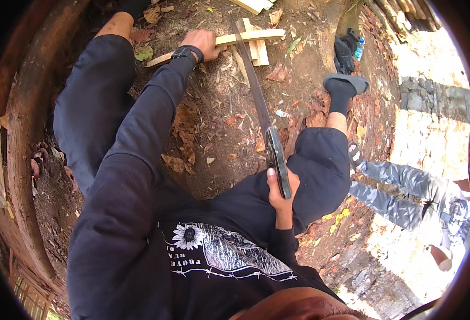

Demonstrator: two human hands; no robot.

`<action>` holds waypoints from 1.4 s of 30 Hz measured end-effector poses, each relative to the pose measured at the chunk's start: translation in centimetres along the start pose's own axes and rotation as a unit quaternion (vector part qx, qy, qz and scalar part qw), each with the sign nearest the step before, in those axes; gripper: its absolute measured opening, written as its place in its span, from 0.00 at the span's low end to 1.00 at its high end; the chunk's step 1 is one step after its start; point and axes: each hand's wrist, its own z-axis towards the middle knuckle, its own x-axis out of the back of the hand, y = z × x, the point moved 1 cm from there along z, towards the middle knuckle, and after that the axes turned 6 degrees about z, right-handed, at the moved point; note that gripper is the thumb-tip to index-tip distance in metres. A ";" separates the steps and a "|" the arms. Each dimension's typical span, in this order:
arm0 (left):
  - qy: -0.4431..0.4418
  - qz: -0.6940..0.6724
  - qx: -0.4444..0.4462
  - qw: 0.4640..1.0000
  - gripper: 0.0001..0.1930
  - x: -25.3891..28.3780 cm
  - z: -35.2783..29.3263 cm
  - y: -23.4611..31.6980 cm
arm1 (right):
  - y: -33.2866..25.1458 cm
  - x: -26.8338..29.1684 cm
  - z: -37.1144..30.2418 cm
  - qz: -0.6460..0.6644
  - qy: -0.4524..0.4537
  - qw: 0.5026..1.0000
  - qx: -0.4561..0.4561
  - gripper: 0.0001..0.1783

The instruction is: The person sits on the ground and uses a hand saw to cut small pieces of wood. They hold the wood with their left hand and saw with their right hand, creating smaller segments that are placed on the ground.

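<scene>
Gripping wood strip [256, 36] w/ L hand [202, 44], long blade [260, 103] w/ R hand [281, 202]. Prob. partway: can see loose slats [261, 56] close by, no cut thru strip yet.

The left hand [200, 44] closes its fingers around a pale wooden strip [264, 34], which projects to their right. The right hand [284, 186] wraps its fingers around the dark handle [276, 154] of a machete [257, 96]; the blade extends ahead of these fingers and crosses the strip just right of the left fingers, contact being indeterminable. Short wooden pieces [261, 56] lie right of the left fingers, a wristwatch [181, 52] just behind them.
</scene>
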 end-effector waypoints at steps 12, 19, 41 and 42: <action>-0.002 -0.007 -0.004 1.000 0.31 1.1 0.1 -0.2 | -0.2 -5.1 8.5 0.043 -0.002 0.999 0.009 0.08; -0.002 -0.007 -0.015 1.000 0.31 0.7 -1.0 0.8 | -0.6 -0.4 1.7 0.011 -0.010 1.000 -0.025 0.10; -0.015 -0.009 -0.022 1.000 0.33 1.7 -0.9 1.8 | 1.8 -7.7 11.9 0.058 0.037 0.997 0.041 0.11; -0.019 -0.003 -0.023 1.000 0.33 1.9 -0.8 1.4 | 2.0 -9.3 13.6 0.065 0.044 0.994 0.072 0.11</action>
